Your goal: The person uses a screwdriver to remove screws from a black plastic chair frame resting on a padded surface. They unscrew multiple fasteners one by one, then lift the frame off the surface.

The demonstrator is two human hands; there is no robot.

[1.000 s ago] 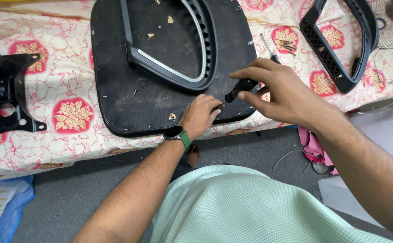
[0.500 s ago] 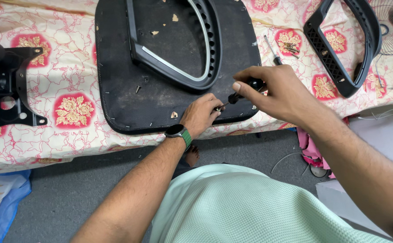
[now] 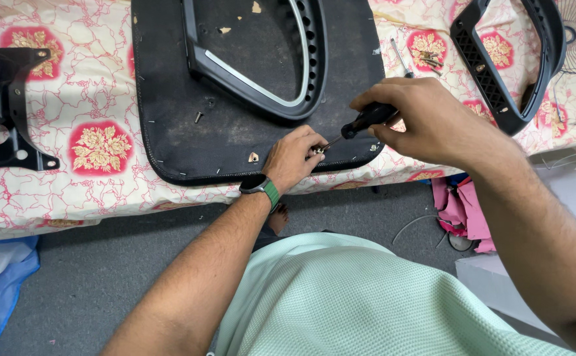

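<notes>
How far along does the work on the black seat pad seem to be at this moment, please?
Done: one armrest frame already lies on the black seat pad. In hand: the right hand holds a screwdriver with its tip at a screw pinched by the left hand near the pad's front edge. Left: a loose screw lies on the pad, and a second armrest frame lies apart on the cloth.

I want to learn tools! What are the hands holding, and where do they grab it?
The right hand grips a screwdriver by its black handle. The left hand pinches a small screw at the tip, over the black seat pad.
</notes>
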